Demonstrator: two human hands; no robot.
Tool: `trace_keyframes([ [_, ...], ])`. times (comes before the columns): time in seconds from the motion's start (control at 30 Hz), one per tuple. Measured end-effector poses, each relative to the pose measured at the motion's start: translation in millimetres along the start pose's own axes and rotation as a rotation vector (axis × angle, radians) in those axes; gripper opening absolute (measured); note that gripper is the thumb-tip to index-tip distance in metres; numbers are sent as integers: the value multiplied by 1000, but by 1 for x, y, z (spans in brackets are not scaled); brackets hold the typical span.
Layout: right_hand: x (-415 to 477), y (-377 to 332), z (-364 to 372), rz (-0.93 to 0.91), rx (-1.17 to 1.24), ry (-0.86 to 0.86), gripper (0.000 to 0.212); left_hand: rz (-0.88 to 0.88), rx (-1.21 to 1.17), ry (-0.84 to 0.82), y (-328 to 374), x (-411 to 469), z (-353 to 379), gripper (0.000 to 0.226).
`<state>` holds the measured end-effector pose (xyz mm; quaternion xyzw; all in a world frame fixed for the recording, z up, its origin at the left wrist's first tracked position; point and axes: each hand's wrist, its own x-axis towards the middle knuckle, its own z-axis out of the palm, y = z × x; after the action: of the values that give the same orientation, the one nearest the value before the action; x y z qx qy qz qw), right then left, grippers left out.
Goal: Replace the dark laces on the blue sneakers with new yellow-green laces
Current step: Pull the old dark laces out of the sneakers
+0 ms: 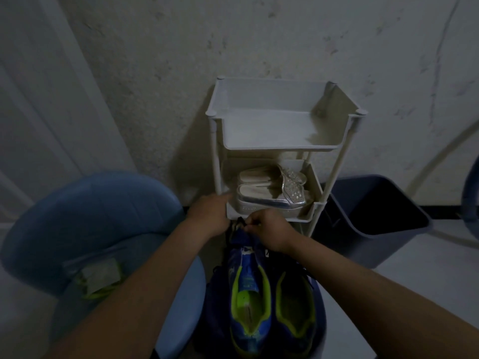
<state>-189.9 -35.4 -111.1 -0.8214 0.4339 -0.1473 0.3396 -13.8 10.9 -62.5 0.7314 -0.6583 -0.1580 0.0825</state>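
Two blue sneakers with yellow-green linings stand side by side below me, the left sneaker [248, 304] and the right sneaker [295, 309], toes pointing away. My right hand [269, 231] pinches a dark lace [239, 222] at the toe end of the left sneaker. My left hand [210, 216] lies just beside it at the shoe's far end; its fingers are hidden, so its grip is unclear. A clear packet of yellow-green laces [99, 279] lies on the blue chair seat at left.
A white tiered rack [282, 146] stands against the wall ahead, with silver sandals [272, 190] on its middle shelf. A dark bin [373, 216] stands to its right. The blue chair [88, 218] fills the left side.
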Motion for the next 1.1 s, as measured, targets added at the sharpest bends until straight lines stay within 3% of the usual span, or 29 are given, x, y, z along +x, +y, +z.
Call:
trace_keyframes([
  [0.07, 0, 1, 2, -4, 4, 13, 11, 137, -38, -42, 5, -1, 5, 45],
  [0.13, 0, 2, 2, -14, 16, 23, 8, 168, -16, -112, 10, -3, 9, 26],
  [0.2, 0, 1, 2, -6, 24, 25, 8, 101, -4, -151, 11, -5, 10, 16],
  [0.3, -5, 0, 1, 27, 3, -21, 12, 3, 14, -130, 10, -4, 7, 22],
  [0.43, -11, 1, 3, 56, -286, -228, 28, -138, 79, -122, 8, 0, 4, 21],
  [0.57, -10, 4, 8, 77, -325, -226, 30, -293, -53, 64, 10, 1, -6, 30],
  [0.63, -11, 5, 9, 85, -320, -230, 29, -339, -53, 218, 12, -3, -15, 38],
  [0.7, -12, 6, 9, 84, -309, -196, 25, -356, -24, 271, 11, -5, -20, 42],
  [0.8, -12, 9, 7, 107, -279, -144, 22, -345, 92, 190, 8, -6, -17, 44],
  [0.9, -11, 9, 6, 95, -275, -157, 21, -220, 221, 71, 6, -7, -6, 31],
  [1.03, -10, 7, 6, 95, -272, -194, 22, 72, 126, -125, 5, -2, 23, 38],
  [1.1, -10, 6, 5, 88, -279, -197, 22, 115, 13, -280, 10, -4, 36, 36],
])
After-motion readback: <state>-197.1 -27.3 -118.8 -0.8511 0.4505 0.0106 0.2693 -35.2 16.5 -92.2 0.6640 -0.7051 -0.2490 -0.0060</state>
